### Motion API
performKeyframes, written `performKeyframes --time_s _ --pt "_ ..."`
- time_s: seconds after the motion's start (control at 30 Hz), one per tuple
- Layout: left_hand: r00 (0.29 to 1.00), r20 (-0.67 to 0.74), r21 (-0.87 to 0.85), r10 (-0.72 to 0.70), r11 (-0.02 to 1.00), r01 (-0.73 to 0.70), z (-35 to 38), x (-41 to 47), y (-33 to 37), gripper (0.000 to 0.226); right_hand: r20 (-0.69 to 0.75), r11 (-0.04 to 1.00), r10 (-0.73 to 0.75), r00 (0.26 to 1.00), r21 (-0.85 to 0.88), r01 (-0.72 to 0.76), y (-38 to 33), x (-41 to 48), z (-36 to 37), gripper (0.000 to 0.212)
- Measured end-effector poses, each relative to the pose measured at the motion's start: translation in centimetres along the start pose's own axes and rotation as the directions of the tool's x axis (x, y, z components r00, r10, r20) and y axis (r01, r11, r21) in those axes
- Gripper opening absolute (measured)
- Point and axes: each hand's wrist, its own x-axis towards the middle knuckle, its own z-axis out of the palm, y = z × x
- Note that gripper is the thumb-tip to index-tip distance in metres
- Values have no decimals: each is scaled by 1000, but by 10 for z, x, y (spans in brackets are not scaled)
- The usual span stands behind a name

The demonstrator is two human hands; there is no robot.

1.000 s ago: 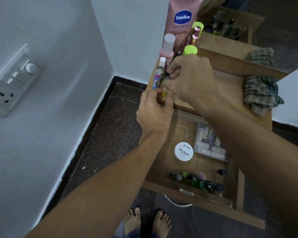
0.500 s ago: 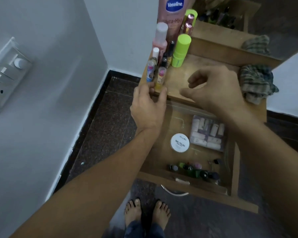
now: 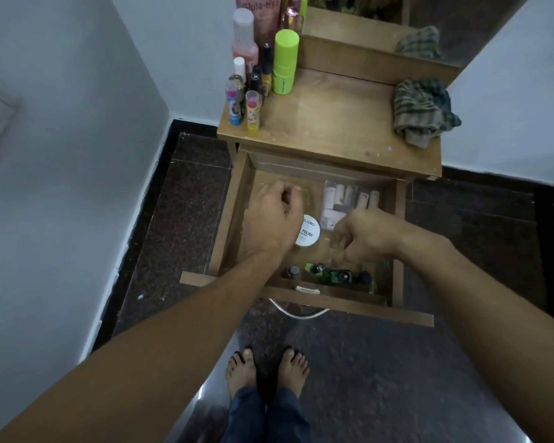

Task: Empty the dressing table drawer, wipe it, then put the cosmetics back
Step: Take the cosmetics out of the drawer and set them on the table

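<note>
Emptying step, drawer still part full. Left to right: row of upright tubes and bottles (image 3: 253, 87) parked on left edge of brown wooden worktop (image 3: 333, 123), lime-green capped cylinder (image 3: 284, 63) at back of that row. Open wooden drawer (image 3: 237, 199) below, pulled out toward feet. Left hand (image 3: 274, 215) low over drawer's left half, fingers curled loosely, grip clasping nothing visible; covers left edge of round white nail polish tub (image 3: 309, 233). Clear pouch of pale tubes (image 3: 349, 199) at back right of drawer. Small dark and green bottles (image 3: 330, 274) lined along front wall. Right hand (image 3: 362, 236) just above those bottles, fingers bent downward in a pinch shape, grip not clenched around anything seen. Crumpled checked green cloth (image 3: 424, 113) on worktop's right side, untouched, ready for wiping.

To do well: pinch one small bottle by cap, lift straight up to avoid toppling neighbours, take tub with left hand, set both upright beside parked row, keep centre of worktop free for pouch.

Versus half second back: both hands down from worktop edge into drawer; left no longer at yellow-based tube (image 3: 253, 116), right lowered from mid-air above worktop; view tilted downward, more floor showing.
</note>
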Motion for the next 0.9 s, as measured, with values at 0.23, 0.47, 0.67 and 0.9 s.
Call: performKeyframes --time_s 0.23,0.47,0.67,0.9 --pt "1000 19 38 20 999 -21 5 -3 9 32 -64 1000 2 998 16 -1 -3 2 10 21" --pt "992 79 -35 96 995 -93 4 -8 7 24 -173 1000 -27 985 -3 27 -3 -10 -1 21" --pt "930 255 -238 266 949 -206 -5 1 6 41 -359 987 -64 931 115 113 -2 -30 -70 14" --pt "943 21 -139 332 935 -327 -2 25 23 33 -588 964 -127 798 118 240 -28 -16 -115 12"
